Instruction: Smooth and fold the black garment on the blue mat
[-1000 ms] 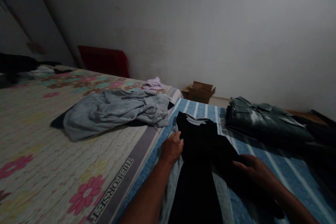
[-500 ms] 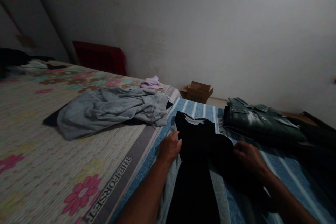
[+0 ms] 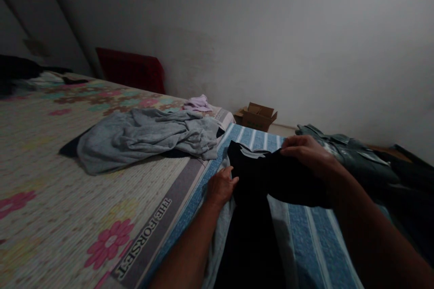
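Observation:
A black and grey shirt (image 3: 252, 180) lies on the blue striped sheet (image 3: 305, 226), its neckline at the far end. My left hand (image 3: 222, 185) is closed on the shirt's left edge, thumb and fingers at the fabric. By the right shoulder, my right hand (image 3: 307, 151) pinches the black cloth and lifts it, so a dark part hangs below the fingers toward my forearm. Grey fabric shows along both sides of the black middle. The lower end of the shirt runs out of view.
Left of the shirt, a crumpled grey garment (image 3: 145, 140) lies on a flowered mat (image 3: 61, 180). Beyond it sits a small lilac cloth (image 3: 198, 103). A cardboard box (image 3: 256, 117) stands by the wall. Folded dark green clothing (image 3: 359, 153) lies at the right.
My right hand has moved up and left to the shirt's shoulder, raising the black cloth with it. My left hand stays at the left edge.

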`<control>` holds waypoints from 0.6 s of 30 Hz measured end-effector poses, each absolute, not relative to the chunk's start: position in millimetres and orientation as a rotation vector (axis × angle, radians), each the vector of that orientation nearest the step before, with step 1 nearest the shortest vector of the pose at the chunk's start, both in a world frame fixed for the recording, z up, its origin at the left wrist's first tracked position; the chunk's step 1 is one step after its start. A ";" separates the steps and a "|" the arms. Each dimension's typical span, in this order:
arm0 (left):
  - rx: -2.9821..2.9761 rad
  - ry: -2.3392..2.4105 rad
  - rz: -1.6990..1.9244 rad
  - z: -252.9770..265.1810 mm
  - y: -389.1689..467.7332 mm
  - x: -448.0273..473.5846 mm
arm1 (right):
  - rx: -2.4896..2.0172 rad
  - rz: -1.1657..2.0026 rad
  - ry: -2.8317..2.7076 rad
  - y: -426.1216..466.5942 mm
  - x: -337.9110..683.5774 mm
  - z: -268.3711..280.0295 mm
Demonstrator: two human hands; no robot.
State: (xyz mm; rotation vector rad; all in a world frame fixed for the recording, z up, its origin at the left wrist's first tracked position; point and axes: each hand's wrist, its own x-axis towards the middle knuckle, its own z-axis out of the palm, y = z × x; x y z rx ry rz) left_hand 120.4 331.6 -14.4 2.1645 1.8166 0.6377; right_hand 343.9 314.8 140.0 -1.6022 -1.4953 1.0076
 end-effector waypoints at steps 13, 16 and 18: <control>2.096 1.707 0.807 -10.3 328.5 115.4 | -1.647 0.810 -1.535 359.4 279.3 45.0; 2.014 1.795 0.831 -14.5 333.3 117.3 | -1.779 0.712 -1.478 357.1 295.2 26.9; 1.968 1.824 0.870 -15.9 335.8 118.1 | -1.818 0.730 -1.458 357.1 302.1 20.8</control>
